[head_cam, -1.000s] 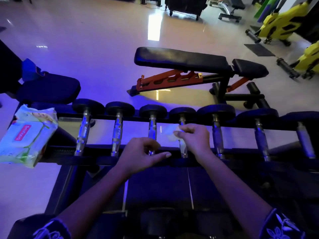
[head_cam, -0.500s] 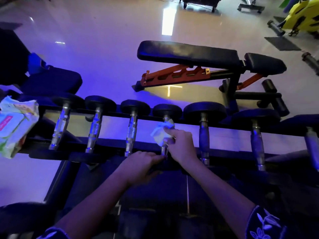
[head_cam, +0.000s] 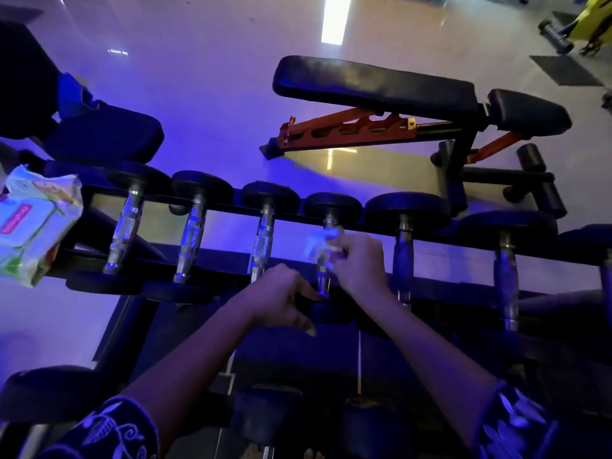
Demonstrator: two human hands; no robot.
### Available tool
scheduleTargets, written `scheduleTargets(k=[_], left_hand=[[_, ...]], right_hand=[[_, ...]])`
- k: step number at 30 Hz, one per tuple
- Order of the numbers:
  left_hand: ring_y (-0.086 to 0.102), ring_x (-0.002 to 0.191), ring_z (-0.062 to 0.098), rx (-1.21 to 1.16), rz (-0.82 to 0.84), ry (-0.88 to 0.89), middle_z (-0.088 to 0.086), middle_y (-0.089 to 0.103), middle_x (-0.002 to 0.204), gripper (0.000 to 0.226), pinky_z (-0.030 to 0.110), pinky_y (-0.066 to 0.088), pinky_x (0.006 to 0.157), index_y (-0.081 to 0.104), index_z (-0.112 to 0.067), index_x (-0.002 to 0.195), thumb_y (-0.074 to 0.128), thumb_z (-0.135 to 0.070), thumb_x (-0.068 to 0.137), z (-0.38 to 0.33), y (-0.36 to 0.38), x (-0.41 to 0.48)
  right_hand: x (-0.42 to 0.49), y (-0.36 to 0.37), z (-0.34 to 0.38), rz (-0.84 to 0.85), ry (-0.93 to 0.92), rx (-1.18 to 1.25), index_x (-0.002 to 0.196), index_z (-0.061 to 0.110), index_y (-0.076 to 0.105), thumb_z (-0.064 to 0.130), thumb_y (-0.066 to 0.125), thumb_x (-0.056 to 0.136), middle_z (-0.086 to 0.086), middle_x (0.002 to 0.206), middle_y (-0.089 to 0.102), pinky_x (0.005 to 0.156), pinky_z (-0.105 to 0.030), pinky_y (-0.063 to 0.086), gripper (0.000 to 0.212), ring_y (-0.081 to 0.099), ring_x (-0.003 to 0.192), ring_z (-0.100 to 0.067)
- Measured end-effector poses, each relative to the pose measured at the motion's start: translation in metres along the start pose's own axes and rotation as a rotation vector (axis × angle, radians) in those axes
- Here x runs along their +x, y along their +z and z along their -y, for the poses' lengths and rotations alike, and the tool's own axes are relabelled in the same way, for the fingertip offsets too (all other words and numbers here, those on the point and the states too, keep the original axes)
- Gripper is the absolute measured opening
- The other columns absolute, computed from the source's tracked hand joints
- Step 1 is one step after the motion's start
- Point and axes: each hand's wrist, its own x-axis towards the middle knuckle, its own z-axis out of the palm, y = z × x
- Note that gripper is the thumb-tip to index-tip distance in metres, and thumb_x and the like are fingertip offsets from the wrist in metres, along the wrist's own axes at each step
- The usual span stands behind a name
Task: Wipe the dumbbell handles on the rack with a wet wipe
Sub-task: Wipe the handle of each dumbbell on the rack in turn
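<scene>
Several dumbbells with chrome handles lie across the black rack (head_cam: 364,231). My right hand (head_cam: 359,261) grips a white wet wipe (head_cam: 319,241) wrapped round the upper part of the fourth dumbbell's handle (head_cam: 323,276). My left hand (head_cam: 281,298) holds the near black head (head_cam: 328,313) of that same dumbbell, thumb pointing down. The wipe looks blurred. The handles to the left (head_cam: 263,243) and right (head_cam: 402,260) are untouched.
A pack of wet wipes (head_cam: 31,223) sits at the rack's left end. An adjustable bench (head_cam: 374,84) with an orange frame stands on the floor behind the rack. A dark padded seat (head_cam: 106,135) is at the back left. More dumbbell heads (head_cam: 49,392) lie on the lower tier.
My right hand has slid the wipe along the fourth handle, away from me. My left hand moved from the third dumbbell to the fourth dumbbell's near head. The view shifted right.
</scene>
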Motion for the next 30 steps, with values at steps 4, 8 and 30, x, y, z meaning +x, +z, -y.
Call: scheduleTargets(k=[4, 8, 30], left_hand=[[0.065, 0.075, 0.011, -0.005, -0.013, 0.012, -0.001, 0.075, 0.082, 0.049, 0.026, 0.05, 0.073, 0.075, -0.028, 0.109, 0.089, -0.036, 0.062, -0.001, 0.0, 0.0], [0.067, 0.082, 0.011, 0.014, -0.027, 0.016, -0.001, 0.076, 0.091, 0.055, 0.025, 0.05, 0.076, 0.072, -0.027, 0.116, 0.088, -0.038, 0.065, -0.001, 0.003, -0.002], [0.068, 0.082, 0.004, -0.08, -0.014, 0.054, -0.006, 0.076, 0.093, 0.054, 0.026, 0.052, 0.078, 0.072, -0.026, 0.115, 0.089, -0.036, 0.065, 0.001, 0.002, -0.003]], right_hand=[[-0.042, 0.004, -0.014, 0.087, -0.086, -0.013, 0.091, 0.013, 0.076, 0.004, 0.068, 0.076, -0.007, 0.088, 0.075, 0.073, -0.022, 0.048, 0.02, 0.069, 0.085, -0.02], [0.019, 0.003, 0.004, -0.082, -0.013, 0.063, 0.093, 0.01, 0.076, 0.003, 0.069, 0.075, -0.009, 0.086, 0.074, 0.061, -0.01, 0.039, 0.02, 0.068, 0.08, -0.016], [0.018, 0.003, -0.002, 0.174, 0.758, 0.912, 0.06, 0.0, 0.045, -0.008, 0.034, 0.074, -0.009, 0.044, 0.041, 0.049, -0.024, 0.031, 0.02, 0.038, 0.042, -0.02]])
